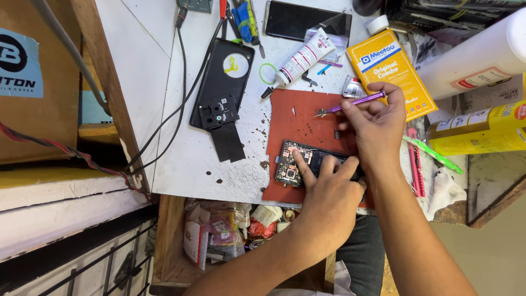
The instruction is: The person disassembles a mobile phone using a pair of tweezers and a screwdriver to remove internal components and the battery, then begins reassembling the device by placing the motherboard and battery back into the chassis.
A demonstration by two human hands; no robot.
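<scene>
At a cluttered repair bench, my left hand point(323, 183) presses an opened phone point(298, 161) flat on the red mat point(296, 118), index finger laid across its exposed circuit board. My right hand point(375, 123), just above the phone's far end, pinches purple tweezers point(350, 104), tips pointing left over the mat. A detached black back cover point(222, 82) lies well to the left on the white table point(164, 55); a white tube point(301, 57) and yellow box point(392, 68) sit beyond the mat.
</scene>
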